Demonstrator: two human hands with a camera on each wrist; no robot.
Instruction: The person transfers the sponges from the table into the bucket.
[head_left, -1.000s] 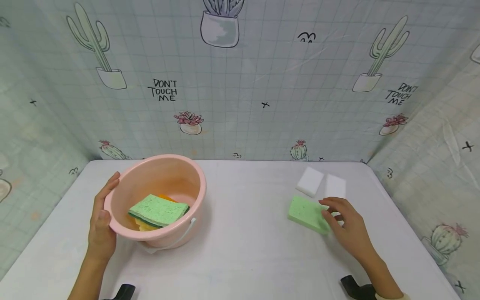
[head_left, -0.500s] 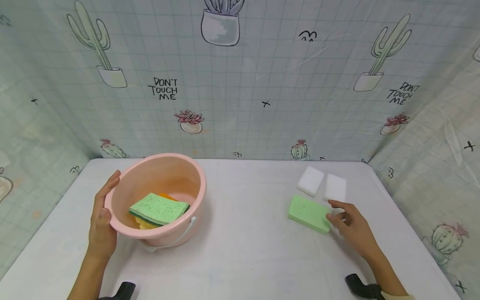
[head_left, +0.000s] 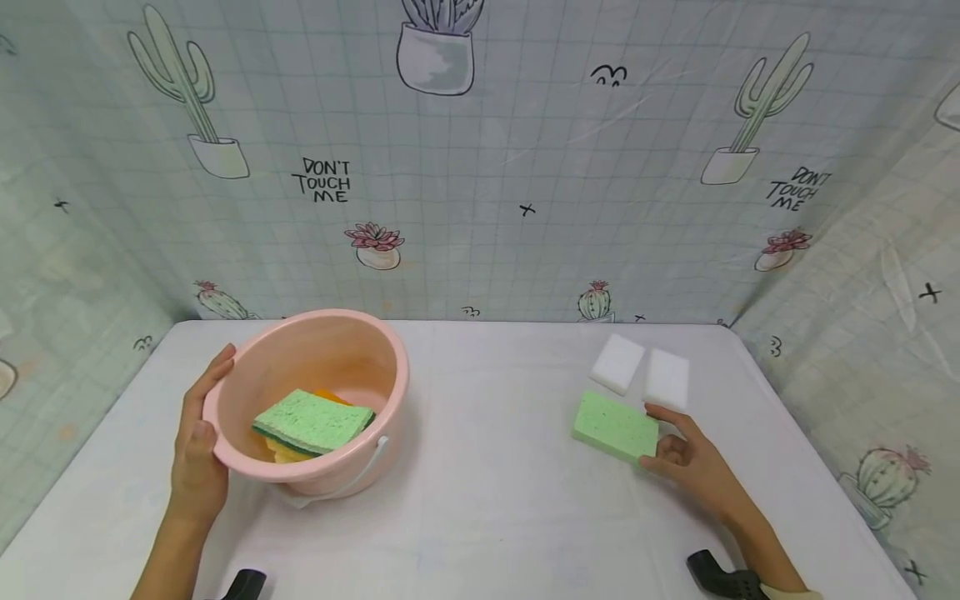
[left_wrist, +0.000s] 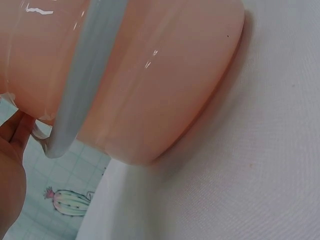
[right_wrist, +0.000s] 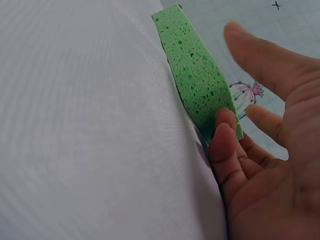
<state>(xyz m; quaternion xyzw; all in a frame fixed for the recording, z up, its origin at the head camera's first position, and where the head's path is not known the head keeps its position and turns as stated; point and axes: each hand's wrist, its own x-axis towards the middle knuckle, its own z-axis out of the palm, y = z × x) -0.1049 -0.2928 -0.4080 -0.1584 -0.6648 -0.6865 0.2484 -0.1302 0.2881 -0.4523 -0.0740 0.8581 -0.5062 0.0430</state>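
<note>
With the right hand (head_left: 692, 463), touching the right end of a green sponge (head_left: 613, 427) with bent fingers (right_wrist: 224, 145), being unable to tell whether grasping it; lying on the counter (head_left: 487, 517) in front of two white pads (head_left: 618, 364), running lengthwise left to right, slanting nearer at the right end; with the left hand (head_left: 201, 458), resting extended fingers (head_left: 216, 368) against a pink bucket's (head_left: 352, 350) left side; showing in the right wrist view alone a gap between thumb (right_wrist: 250, 45) and sponge; showing in the head view alone a second green sponge (head_left: 313, 420) inside the bucket, mostly hiding something yellow-orange (head_left: 287, 452); cutting off much of the bucket in the left wrist view.
</note>
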